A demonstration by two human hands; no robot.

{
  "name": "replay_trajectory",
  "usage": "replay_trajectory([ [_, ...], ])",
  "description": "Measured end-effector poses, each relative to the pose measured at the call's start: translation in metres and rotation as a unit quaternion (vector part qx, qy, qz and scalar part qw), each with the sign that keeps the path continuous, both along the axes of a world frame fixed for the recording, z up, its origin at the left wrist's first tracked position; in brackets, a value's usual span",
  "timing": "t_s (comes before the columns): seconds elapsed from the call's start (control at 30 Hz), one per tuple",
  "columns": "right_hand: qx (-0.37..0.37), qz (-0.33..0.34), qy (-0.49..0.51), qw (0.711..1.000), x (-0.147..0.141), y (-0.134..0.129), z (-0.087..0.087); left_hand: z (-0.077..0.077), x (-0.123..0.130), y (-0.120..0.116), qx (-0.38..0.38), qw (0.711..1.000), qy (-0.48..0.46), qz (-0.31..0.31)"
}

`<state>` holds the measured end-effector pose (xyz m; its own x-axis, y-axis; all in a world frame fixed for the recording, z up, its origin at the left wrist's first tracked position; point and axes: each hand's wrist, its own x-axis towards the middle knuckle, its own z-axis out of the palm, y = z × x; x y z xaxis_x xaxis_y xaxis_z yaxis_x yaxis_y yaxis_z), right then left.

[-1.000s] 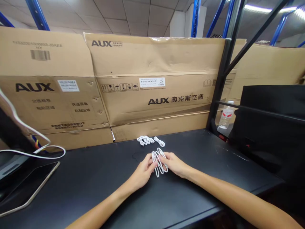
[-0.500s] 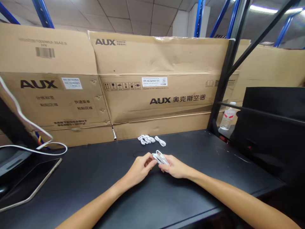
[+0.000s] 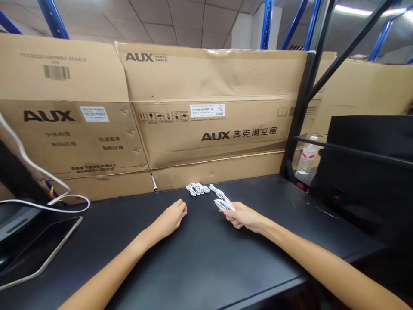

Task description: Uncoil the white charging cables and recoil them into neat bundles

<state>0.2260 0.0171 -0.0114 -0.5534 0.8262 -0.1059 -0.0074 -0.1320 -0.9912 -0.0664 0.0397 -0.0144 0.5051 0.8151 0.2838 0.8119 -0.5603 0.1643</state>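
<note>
My right hand [image 3: 241, 215] is closed around one end of a coiled white cable [image 3: 223, 204], whose loops stick out past the fingertips toward the upper left. Just beyond it another bundled white cable [image 3: 215, 189] lies on the black table, partly overlapped in view by the held loops. To its left sits a small heap of white cable bundles [image 3: 197, 189]. My left hand [image 3: 174, 217] rests low over the table, left of the cables, with its fingers curled inward; whatever they may hold is hidden.
Large cardboard boxes [image 3: 206, 77] stand along the back edge of the black table [image 3: 180, 271]. A tablet-like device [image 3: 41, 254] lies at the left, near a loose white cord [image 3: 74, 208]. At the right are a black metal post [image 3: 298, 112] and a water bottle [image 3: 307, 158].
My left hand has let go of the coiled cable and moved left. My right hand has shifted slightly right with the cable, its loops now closer to the bundle on the table.
</note>
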Motion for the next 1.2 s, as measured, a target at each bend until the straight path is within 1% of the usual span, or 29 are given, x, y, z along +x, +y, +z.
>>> replay_trajectory([
  [0.1,-0.015,0.017,0.024,0.999,-0.004,-0.002,-0.001,-0.001,0.015,-0.009,0.005,0.999,-0.044,-0.001],
  [0.2,-0.026,0.052,0.076,0.995,-0.009,-0.003,-0.004,0.002,0.039,-0.026,-0.016,0.990,-0.143,-0.005],
  [0.3,-0.027,0.104,0.125,0.986,-0.013,-0.006,-0.006,0.004,0.063,-0.047,-0.031,0.980,-0.196,-0.031],
  [0.37,-0.017,0.128,0.135,0.982,-0.017,-0.008,-0.008,0.003,0.075,-0.058,-0.029,0.975,-0.215,-0.053],
  [0.43,0.010,0.128,0.123,0.984,-0.021,-0.010,-0.010,0.002,0.082,-0.064,-0.020,0.969,-0.235,-0.069],
  [0.5,0.052,0.115,0.093,0.988,-0.025,-0.012,-0.011,0.001,0.086,-0.066,-0.016,0.964,-0.255,-0.079],
  [0.6,0.143,0.080,0.022,0.986,-0.032,-0.016,-0.012,0.000,0.089,-0.066,-0.017,0.959,-0.266,-0.094],
  [0.67,0.205,0.063,-0.036,0.976,-0.034,-0.019,-0.012,0.000,0.090,-0.065,-0.016,0.959,-0.261,-0.112],
  [0.73,0.277,0.048,-0.094,0.955,-0.035,-0.020,-0.011,-0.002,0.091,-0.065,-0.015,0.959,-0.254,-0.124],
  [0.77,0.326,0.034,-0.124,0.937,-0.035,-0.021,-0.011,-0.003,0.091,-0.065,-0.013,0.960,-0.249,-0.125],
  [0.83,0.427,-0.005,-0.194,0.883,-0.034,-0.021,-0.010,-0.004,0.091,-0.065,-0.005,0.964,-0.239,-0.113],
  [0.87,0.463,-0.024,-0.235,0.854,-0.033,-0.021,-0.009,-0.005,0.091,-0.065,-0.003,0.966,-0.235,-0.107],
  [0.9,0.482,-0.037,-0.278,0.830,-0.033,-0.022,-0.009,-0.006,0.092,-0.065,-0.006,0.967,-0.232,-0.104],
  [0.93,0.486,-0.043,-0.320,0.812,-0.033,-0.022,-0.009,-0.006,0.092,-0.065,-0.014,0.967,-0.232,-0.106],
  [0.97,0.481,-0.043,-0.355,0.800,-0.032,-0.022,-0.009,-0.006,0.092,-0.066,-0.024,0.966,-0.233,-0.111],
  [1.03,0.472,-0.035,-0.398,0.786,-0.032,-0.023,-0.010,-0.005,0.093,-0.067,-0.043,0.964,-0.233,-0.118],
  [1.2,0.473,-0.018,-0.418,0.775,-0.031,-0.024,-0.012,-0.003,0.094,-0.068,-0.033,0.970,-0.216,-0.104],
])
